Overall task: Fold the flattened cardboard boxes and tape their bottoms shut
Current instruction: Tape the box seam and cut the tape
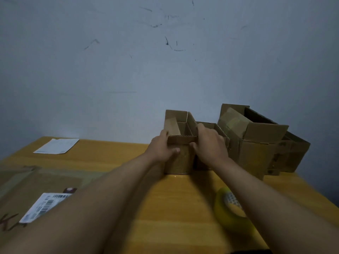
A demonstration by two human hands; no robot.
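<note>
A small brown cardboard box (181, 162) stands upright on the yellow wooden table (113, 158), its top flaps raised and open. My left hand (161, 146) grips its left side, thumb across the front face. My right hand (211, 143) holds its right side, fingers over the top edge. A roll of yellow tape (229, 209) lies on the table near me, partly hidden behind my right forearm. At the left a large flattened cardboard sheet (36, 182) with a white shipping label (42, 206) lies flat.
Behind the small box stand another small box (211, 125) and larger open boxes (256, 142) at the right, against the grey wall. A white paper (56, 146) lies at the far left of the table. The table's right edge runs close past the boxes.
</note>
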